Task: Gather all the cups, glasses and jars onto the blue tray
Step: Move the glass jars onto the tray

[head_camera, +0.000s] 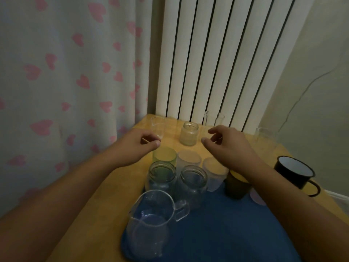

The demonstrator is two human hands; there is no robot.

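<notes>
Both hands out over far end of table (pixel 120 186), neither holding anything as far as I can see. Left hand (pixel 140 143): fingers loosely curled, thumb tip near index, hovering just in front of small clear glass (pixel 157 128) at back-left; contact not clear, looks apart. Right hand (pixel 229 146): fingers spread, relaxed-wide, reaching twd tall clear glass (pixel 213 122) by the radiator (pixel 217 53); fingertips near it, can't tell if touching.

Between the hands: small frosted jar (pixel 189 133), off tray. Blue tray (pixel 226 224) sits near edge, already crowded: green glass (pixel 164 155), two frosted cups (pixel 188 159), two clear jars (pixel 162 176), dark green cup (pixel 236 188) under right wrist, big glass pitcher (pixel 151 222) at front-left. Off tray on right: black enamel mug (pixel 294 172), and a faint clear glass (pixel 264 138) at back-right, hard to make out.

Judgement: mid-task, approx 5 items left to move.

Risks:
- right forearm passes low over dark green cup + frosted cups; pulling back w/ a glass could clip and topple them
- clear glass in dim light, grip may land off-centre, slip
- two-handed grab at once, less control each side
- tray back row packed tight, setting down there could knock neighbours
- back-right glass near table edge, easy to miss or nudge off
</notes>
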